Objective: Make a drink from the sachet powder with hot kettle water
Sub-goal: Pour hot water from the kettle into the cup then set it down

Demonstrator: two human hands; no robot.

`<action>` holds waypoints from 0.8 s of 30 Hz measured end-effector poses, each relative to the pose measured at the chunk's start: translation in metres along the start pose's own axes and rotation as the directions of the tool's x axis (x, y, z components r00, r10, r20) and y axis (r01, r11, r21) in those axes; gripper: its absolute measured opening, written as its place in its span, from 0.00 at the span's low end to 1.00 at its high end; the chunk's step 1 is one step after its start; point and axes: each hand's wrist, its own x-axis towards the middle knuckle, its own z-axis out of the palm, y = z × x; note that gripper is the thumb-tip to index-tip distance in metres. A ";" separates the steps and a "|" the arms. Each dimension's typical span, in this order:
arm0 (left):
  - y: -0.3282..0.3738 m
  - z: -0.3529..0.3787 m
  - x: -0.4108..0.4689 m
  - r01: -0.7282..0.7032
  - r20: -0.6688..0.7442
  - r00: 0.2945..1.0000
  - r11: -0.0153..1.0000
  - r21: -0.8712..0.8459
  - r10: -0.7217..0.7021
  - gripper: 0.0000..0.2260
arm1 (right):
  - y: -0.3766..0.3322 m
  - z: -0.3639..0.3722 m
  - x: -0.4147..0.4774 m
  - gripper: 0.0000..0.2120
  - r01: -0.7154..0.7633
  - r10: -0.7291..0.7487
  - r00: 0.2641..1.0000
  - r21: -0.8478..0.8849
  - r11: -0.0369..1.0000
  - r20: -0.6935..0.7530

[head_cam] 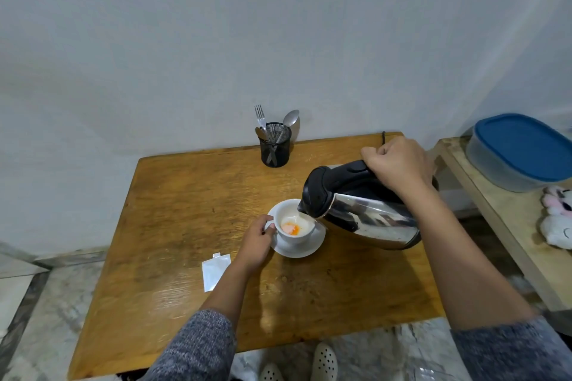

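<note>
A white cup (295, 237) stands on a white saucer (309, 249) in the middle of the wooden table (185, 195). Orange powder (291, 228), partly wet, lies at the cup's bottom. My left hand (257, 240) pinches the cup's handle. My right hand (399, 164) grips the black handle of a steel kettle (371, 219), which is tilted left with its spout over the cup's right rim. An empty silvery sachet (213, 269) lies flat on the table, left of my left forearm.
A black mesh holder (275, 148) with a fork, a spoon and a knife stands at the table's back edge by the wall. To the right, a pale shelf (495, 226) carries a blue-lidded box (523, 151) and a plush toy (560, 223).
</note>
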 end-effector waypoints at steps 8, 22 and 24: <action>-0.004 -0.002 0.004 0.014 0.021 1.000 0.999 0.033 -0.014 0.11 | -0.005 0.004 -0.002 0.20 0.037 -0.035 0.999 -0.070 0.997 0.025; -0.004 -0.001 0.005 0.008 0.011 1.000 0.999 0.047 -0.009 0.10 | 0.005 0.006 0.000 0.20 0.043 -0.040 0.999 -0.094 0.995 0.028; -0.004 -0.001 0.004 0.013 0.005 1.000 0.998 0.058 -0.013 0.11 | 0.006 0.005 0.001 0.19 0.040 -0.038 0.999 -0.097 0.995 0.023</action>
